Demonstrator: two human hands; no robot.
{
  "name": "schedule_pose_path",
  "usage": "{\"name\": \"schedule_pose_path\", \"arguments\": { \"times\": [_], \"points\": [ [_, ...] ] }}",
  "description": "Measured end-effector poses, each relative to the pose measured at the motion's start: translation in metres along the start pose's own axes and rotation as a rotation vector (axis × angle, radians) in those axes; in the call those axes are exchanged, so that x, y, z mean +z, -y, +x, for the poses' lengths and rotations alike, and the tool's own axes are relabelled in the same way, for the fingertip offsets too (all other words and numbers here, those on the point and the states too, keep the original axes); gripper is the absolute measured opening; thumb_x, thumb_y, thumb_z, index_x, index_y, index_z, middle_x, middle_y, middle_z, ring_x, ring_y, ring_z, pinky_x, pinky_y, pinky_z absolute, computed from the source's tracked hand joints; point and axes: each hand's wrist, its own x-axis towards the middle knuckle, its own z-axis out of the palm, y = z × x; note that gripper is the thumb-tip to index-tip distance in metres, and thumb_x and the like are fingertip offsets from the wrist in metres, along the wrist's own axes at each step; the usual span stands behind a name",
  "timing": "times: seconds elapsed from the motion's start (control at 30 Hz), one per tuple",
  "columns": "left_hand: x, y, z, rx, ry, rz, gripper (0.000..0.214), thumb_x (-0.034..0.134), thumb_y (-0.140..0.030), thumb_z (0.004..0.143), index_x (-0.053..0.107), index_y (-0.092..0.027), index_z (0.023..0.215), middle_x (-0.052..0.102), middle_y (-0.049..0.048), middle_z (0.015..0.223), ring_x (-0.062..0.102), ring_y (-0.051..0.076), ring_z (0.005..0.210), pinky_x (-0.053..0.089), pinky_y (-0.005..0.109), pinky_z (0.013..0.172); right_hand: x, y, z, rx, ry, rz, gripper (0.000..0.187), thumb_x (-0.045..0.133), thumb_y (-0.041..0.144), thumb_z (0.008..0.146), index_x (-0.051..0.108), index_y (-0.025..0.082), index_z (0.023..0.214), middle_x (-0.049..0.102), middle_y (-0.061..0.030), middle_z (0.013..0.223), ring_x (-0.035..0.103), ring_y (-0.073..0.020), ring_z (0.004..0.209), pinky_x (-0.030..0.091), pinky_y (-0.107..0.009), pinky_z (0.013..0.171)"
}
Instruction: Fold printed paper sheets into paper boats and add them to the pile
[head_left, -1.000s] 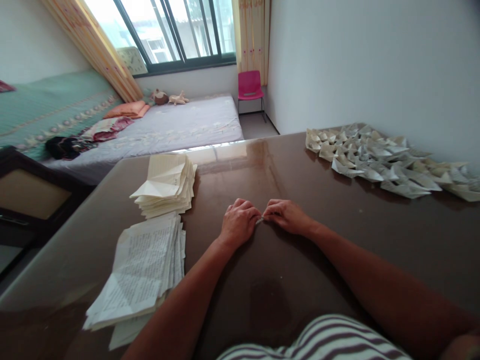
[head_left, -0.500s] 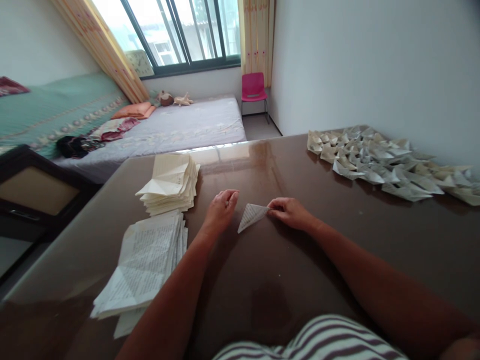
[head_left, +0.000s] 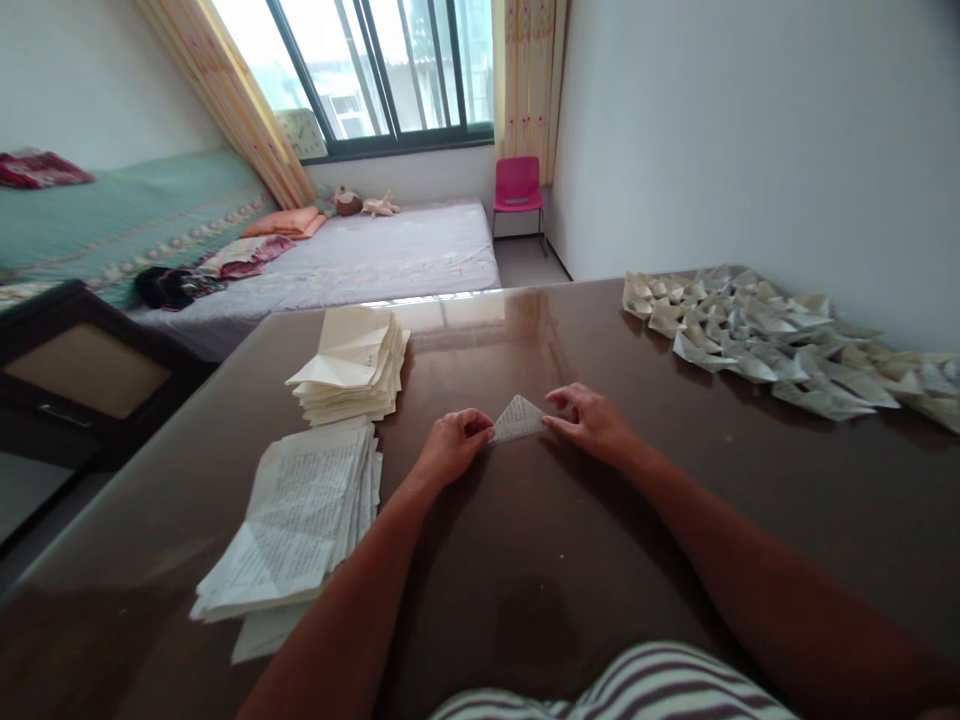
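A small folded paper triangle (head_left: 519,418) with printed text lies between my hands over the brown table, its point facing away from me. My left hand (head_left: 454,445) pinches its left corner between thumb and fingers. At the right corner, the thumb of my right hand (head_left: 589,425) touches the paper, while the index finger is raised apart from it. Left of my left hand are two stacks of creased sheets: a printed white stack (head_left: 300,520) nearer me and a cream stack (head_left: 352,360) behind it.
Many folded paper boats (head_left: 757,330) sit in a cluster on the table's (head_left: 570,620) far right, by the wall. Beyond the table are a bed (head_left: 420,245), a pink chair (head_left: 517,185) and a window. A dark cabinet (head_left: 90,360) stands at the left.
The paper triangle has turned so its point faces away. My left hand has come to its left corner and closed on it. The right hand's fingers have parted. The view has shifted slightly.
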Motion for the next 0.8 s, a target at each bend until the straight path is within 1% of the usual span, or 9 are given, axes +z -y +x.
{"name": "schedule_pose_path", "arguments": {
  "times": [0.07, 0.13, 0.2, 0.33, 0.4, 0.5, 0.6, 0.7, 0.8],
  "points": [
    [0.006, -0.004, -0.001, 0.048, 0.004, 0.008, 0.018, 0.059, -0.033, 0.081, 0.070, -0.020, 0.085, 0.070, 0.0005, 0.078, 0.062, 0.014, 0.072, 0.044, 0.023, 0.067, 0.002, 0.010, -0.003, -0.170, -0.161, -0.119, 0.036, 0.062, 0.036, 0.084, 0.062, 0.023, 0.118, 0.063, -0.0095, 0.117, 0.056, -0.0248, 0.103, 0.043, -0.037, 0.086],
    [0.012, -0.008, -0.003, 0.119, 0.001, 0.039, 0.017, 0.059, -0.033, 0.081, 0.070, -0.021, 0.084, 0.070, 0.0005, 0.079, 0.061, 0.014, 0.071, 0.043, 0.024, 0.067, 0.006, 0.021, -0.006, -0.361, -0.144, -0.194, 0.032, 0.061, 0.036, 0.087, 0.062, 0.027, 0.118, 0.058, -0.0072, 0.127, 0.045, -0.0277, 0.120, 0.034, -0.043, 0.098],
    [0.017, -0.011, -0.004, 0.180, -0.007, 0.054, 0.016, 0.058, -0.031, 0.082, 0.070, -0.021, 0.084, 0.070, 0.0008, 0.082, 0.060, 0.014, 0.074, 0.043, 0.024, 0.069, 0.011, 0.029, -0.008, -0.448, -0.079, -0.216, 0.024, 0.057, 0.037, 0.090, 0.064, 0.027, 0.111, 0.059, -0.0050, 0.128, 0.041, -0.0275, 0.125, 0.029, -0.045, 0.102],
    [0.018, -0.010, -0.004, 0.167, 0.025, -0.098, 0.017, 0.056, -0.029, 0.084, 0.069, -0.019, 0.089, 0.070, 0.0014, 0.082, 0.061, 0.014, 0.075, 0.044, 0.024, 0.070, 0.017, 0.028, -0.007, -0.393, -0.015, -0.159, 0.015, 0.052, 0.032, 0.093, 0.063, 0.023, 0.096, 0.063, -0.0047, 0.117, 0.050, -0.0232, 0.113, 0.034, -0.041, 0.096],
    [0.017, -0.008, -0.003, 0.143, 0.088, -0.234, 0.018, 0.055, -0.028, 0.084, 0.067, -0.016, 0.091, 0.069, 0.0021, 0.080, 0.060, 0.013, 0.072, 0.045, 0.023, 0.068, 0.016, 0.024, -0.005, -0.364, 0.010, -0.112, 0.015, 0.051, 0.031, 0.094, 0.062, 0.022, 0.093, 0.064, -0.0053, 0.112, 0.054, -0.0206, 0.104, 0.038, -0.036, 0.089],
    [0.014, -0.007, -0.003, 0.173, 0.187, -0.380, 0.021, 0.057, -0.028, 0.083, 0.064, -0.014, 0.097, 0.069, 0.0038, 0.087, 0.061, 0.014, 0.076, 0.047, 0.023, 0.070, 0.014, 0.021, -0.005, -0.363, 0.023, -0.067, 0.013, 0.050, 0.029, 0.094, 0.061, 0.021, 0.091, 0.064, -0.0050, 0.107, 0.056, -0.0190, 0.099, 0.039, -0.033, 0.085],
    [0.013, -0.009, -0.003, 0.208, 0.199, -0.339, 0.019, 0.060, -0.024, 0.081, 0.064, -0.015, 0.097, 0.067, 0.0028, 0.089, 0.060, 0.014, 0.082, 0.046, 0.023, 0.073, 0.013, 0.022, -0.006, -0.379, 0.025, -0.048, 0.011, 0.051, 0.027, 0.094, 0.060, 0.022, 0.091, 0.064, -0.0050, 0.106, 0.056, -0.0188, 0.099, 0.038, -0.033, 0.085],
    [0.013, -0.010, -0.004, 0.207, 0.134, -0.207, 0.011, 0.059, -0.021, 0.079, 0.064, -0.017, 0.089, 0.060, -0.0007, 0.079, 0.055, 0.011, 0.073, 0.044, 0.021, 0.067, 0.014, 0.023, -0.007, -0.390, 0.033, -0.043, 0.010, 0.051, 0.027, 0.094, 0.059, 0.022, 0.090, 0.064, -0.0049, 0.107, 0.056, -0.0187, 0.099, 0.038, -0.033, 0.084],
    [0.014, -0.011, -0.005, 0.254, 0.092, -0.161, 0.004, 0.058, -0.016, 0.076, 0.060, -0.017, 0.080, 0.056, -0.0012, 0.078, 0.053, 0.011, 0.073, 0.043, 0.020, 0.067, 0.014, 0.024, -0.007, -0.391, 0.042, -0.056, 0.009, 0.052, 0.025, 0.093, 0.059, 0.022, 0.091, 0.063, -0.0047, 0.107, 0.056, -0.0189, 0.100, 0.037, -0.033, 0.084]
  ]
}}
